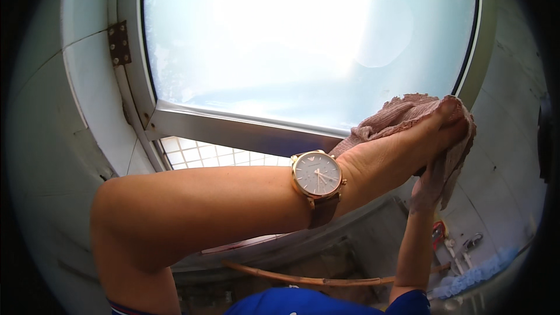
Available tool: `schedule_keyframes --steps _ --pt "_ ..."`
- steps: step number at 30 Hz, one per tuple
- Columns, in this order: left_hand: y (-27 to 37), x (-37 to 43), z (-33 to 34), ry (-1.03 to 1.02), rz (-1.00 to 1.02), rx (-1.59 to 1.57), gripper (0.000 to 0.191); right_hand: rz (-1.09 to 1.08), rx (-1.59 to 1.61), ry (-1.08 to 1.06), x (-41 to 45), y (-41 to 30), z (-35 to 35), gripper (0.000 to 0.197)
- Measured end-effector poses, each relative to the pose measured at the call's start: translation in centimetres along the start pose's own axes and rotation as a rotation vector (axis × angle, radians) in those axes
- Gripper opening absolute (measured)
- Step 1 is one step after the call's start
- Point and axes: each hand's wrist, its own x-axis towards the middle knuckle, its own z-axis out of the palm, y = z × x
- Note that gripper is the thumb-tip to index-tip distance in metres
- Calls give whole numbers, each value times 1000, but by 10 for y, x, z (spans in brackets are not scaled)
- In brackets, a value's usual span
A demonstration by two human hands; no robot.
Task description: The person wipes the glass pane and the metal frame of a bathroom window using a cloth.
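Observation:
My left hand [411,146] is closed on a pinkish-brown ribbed cloth [385,116] with frayed edges. It presses the cloth at the lower right corner of a metal-framed window [236,131] with a frosted, brightly lit glass pane [271,65]. On my left wrist is a wristwatch [317,174] with a grey dial, gold-coloured case and dark strap. Beneath it, my right hand [425,190] reaches up to the same corner, beside a hanging fold of the cloth. Its fingers are largely hidden, so I cannot tell what they grip.
A rusty hinge [119,43] joins the window to its fixed frame at left. White square tiles [210,153] show through the gap under the sash. Below my arms runs a bamboo pole [306,279]. Brush-like tools [457,253] and light blue ruffled material [477,273] are at lower right.

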Motion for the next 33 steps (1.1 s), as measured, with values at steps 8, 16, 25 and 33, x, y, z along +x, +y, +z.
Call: schedule_keyframes --steps 8,16,25,33 --pt "-1 -5 0 -59 71 -31 50 223 416 -6 21 -31 4 70" --pt "2 -5 -6 -63 64 -30 45 223 367 -48 22 -47 -1 74" --pt "10 -2 -18 -70 71 -110 43 -160 -2 -9 27 -61 -19 83" --pt "7 -7 -32 -84 77 -84 44 -76 48 15 22 -70 -27 75"
